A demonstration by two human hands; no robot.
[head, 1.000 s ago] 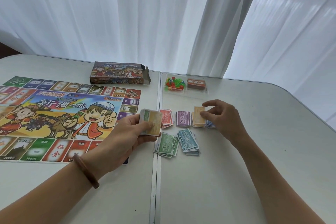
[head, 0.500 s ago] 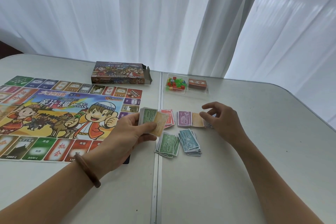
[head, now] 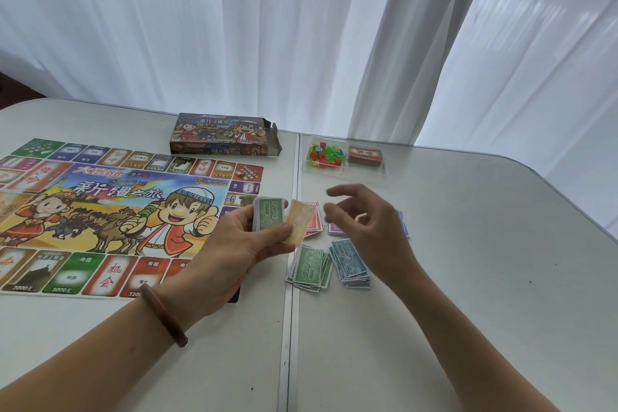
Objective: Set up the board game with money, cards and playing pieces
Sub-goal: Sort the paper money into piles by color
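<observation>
Left grip [head: 240,244] holds an unsorted wad of notes [head: 269,219]. Right grip [head: 364,221] hovers loose and empty above sorted piles [head: 309,269] on the table [head: 468,278]. Board [head: 100,211] is laid out. Farther off, pieces [head: 321,155] and cards [head: 365,154] sit in their tray [head: 344,171], seemingly not yet set out.

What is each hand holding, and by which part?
The left hand grips the stack of play money by its near end, thumb on top, fingers underneath. The right hand holds nothing, loosely curled above the sorted piles.
</observation>
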